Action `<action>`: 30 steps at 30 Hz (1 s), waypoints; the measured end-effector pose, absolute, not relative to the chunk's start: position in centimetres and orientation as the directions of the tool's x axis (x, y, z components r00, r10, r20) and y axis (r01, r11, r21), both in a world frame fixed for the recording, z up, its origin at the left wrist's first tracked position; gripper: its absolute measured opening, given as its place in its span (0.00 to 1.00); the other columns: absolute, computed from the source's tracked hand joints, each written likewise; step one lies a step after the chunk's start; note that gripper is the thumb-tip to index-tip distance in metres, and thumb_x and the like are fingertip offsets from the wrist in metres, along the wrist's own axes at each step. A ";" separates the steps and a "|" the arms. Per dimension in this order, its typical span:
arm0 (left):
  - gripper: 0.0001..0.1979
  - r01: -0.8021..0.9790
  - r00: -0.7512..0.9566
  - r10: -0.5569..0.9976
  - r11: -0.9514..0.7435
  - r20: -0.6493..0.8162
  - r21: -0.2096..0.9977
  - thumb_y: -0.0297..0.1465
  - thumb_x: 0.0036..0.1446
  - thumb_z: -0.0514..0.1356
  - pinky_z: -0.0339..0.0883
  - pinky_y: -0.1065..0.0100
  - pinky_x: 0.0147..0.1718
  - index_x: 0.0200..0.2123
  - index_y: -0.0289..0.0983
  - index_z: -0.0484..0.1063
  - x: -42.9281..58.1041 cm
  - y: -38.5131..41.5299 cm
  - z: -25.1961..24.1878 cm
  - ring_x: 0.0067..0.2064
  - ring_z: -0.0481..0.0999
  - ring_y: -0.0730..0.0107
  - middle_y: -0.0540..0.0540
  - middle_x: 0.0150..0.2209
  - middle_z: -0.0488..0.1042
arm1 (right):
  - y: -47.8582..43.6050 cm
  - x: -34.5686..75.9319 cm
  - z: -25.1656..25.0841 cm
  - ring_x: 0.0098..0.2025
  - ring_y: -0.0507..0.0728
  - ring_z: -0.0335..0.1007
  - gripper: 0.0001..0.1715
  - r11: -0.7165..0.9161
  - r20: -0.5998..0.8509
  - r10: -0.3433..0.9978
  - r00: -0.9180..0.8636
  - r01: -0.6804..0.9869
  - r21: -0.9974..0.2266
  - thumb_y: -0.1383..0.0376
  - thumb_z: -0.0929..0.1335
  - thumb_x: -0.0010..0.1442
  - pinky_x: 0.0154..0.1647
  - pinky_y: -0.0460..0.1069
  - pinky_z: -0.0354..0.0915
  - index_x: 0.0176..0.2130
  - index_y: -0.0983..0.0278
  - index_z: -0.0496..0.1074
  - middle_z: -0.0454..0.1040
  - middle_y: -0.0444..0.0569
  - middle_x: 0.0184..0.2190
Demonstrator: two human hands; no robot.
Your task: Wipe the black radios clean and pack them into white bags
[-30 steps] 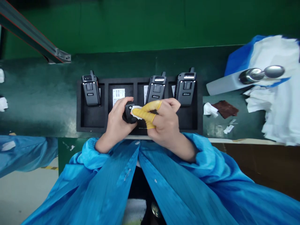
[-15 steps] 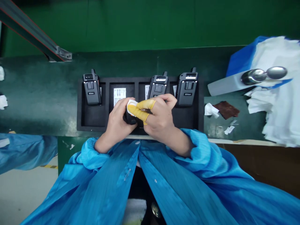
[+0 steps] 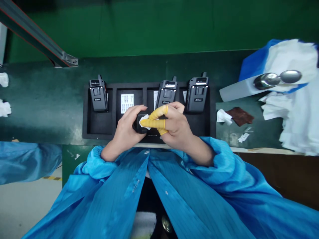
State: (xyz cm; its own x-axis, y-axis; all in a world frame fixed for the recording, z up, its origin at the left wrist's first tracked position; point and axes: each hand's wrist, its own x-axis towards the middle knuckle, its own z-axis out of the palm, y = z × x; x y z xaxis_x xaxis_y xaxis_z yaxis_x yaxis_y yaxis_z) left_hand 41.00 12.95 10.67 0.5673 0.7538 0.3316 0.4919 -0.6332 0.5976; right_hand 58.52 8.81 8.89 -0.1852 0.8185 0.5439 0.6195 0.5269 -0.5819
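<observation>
Your left hand [image 3: 126, 127] was closed around a black plastic handset [image 3: 141, 130], gripped end-on between thumb and fingers. Most of that handset was hidden by your grip and by a small folded white cloth [image 3: 145, 121], which your right hand [image 3: 174, 124] pinched and pressed onto its end. Whether the handset carried lettering could not be made out. Yellow finger covers [image 3: 156, 123] showed on your right hand; overlap left their exact number uncertain. The handset was between your two hands, above the near side of a black rectangular tray [image 3: 85, 127].

The tray, on the dark green tabletop [image 3: 50, 99], had four compartments. Three grey-black radios with stubby antennas, marked "Riton", leaned in it: one in the first compartment from your left [image 3: 98, 96], one in the third [image 3: 166, 93] and one in the fourth [image 3: 198, 94]. Your right hand covered the lower part of the third compartment. The second held a white printed label [image 3: 127, 103]; other labels were partly hidden behind the radios.

To your right were one translucent bottle with a metal top [image 3: 236, 90], one brown cloth [image 3: 240, 116], one crumpled white wipe [image 3: 223, 116] and a stack of white cloths [image 3: 304, 122], cut off by the right edge. Two crumpled white pieces [image 3: 5, 108] were cut off at the left.
</observation>
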 end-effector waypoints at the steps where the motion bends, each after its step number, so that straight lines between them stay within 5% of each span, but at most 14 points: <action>1: 0.28 0.497 0.563 0.759 -0.627 0.327 0.600 0.19 0.41 0.59 0.69 0.60 0.51 0.49 0.40 0.64 41.0 13.0 10.7 0.51 0.73 0.63 0.46 0.49 0.73 | 8.7 58.6 8.8 0.37 0.49 0.66 0.24 0.515 0.541 0.823 -0.171 0.624 -0.587 0.74 0.61 0.58 0.47 0.54 0.50 0.40 0.49 0.77 0.73 0.40 0.34; 12: 0.27 0.551 0.507 0.804 -0.580 0.311 0.601 0.22 0.42 0.61 0.69 0.58 0.50 0.47 0.41 0.64 40.7 13.3 10.9 0.50 0.73 0.61 0.47 0.47 0.74 | 9.0 58.0 8.8 0.37 0.52 0.65 0.17 0.375 0.614 0.788 0.047 0.754 -0.540 0.71 0.62 0.59 0.44 0.55 0.51 0.37 0.54 0.77 0.72 0.42 0.33; 21: 0.23 0.518 0.495 0.809 -0.567 0.316 0.641 0.23 0.44 0.62 0.69 0.58 0.50 0.46 0.41 0.65 40.9 13.4 10.6 0.50 0.73 0.61 0.47 0.47 0.74 | 9.3 54.7 9.5 0.37 0.50 0.61 0.18 0.391 0.795 0.604 -0.062 0.892 -0.227 0.72 0.61 0.62 0.50 0.55 0.48 0.27 0.57 0.74 0.70 0.40 0.28; 30: 0.24 0.576 0.433 0.840 -0.537 0.327 0.616 0.24 0.45 0.62 0.70 0.58 0.49 0.47 0.43 0.64 41.3 12.9 10.4 0.49 0.73 0.62 0.48 0.46 0.74 | 7.8 53.7 9.1 0.40 0.52 0.63 0.15 0.259 0.765 0.642 0.043 0.927 -0.270 0.73 0.64 0.58 0.46 0.56 0.48 0.22 0.62 0.67 0.67 0.42 0.27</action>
State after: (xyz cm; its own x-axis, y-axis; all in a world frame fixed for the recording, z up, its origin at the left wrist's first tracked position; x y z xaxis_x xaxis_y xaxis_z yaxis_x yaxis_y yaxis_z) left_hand 41.35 12.87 10.45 0.4332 0.8399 0.3270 0.5763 -0.5371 0.6160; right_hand 53.72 7.80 9.14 0.0435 0.6423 0.7652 0.9271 0.2595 -0.2705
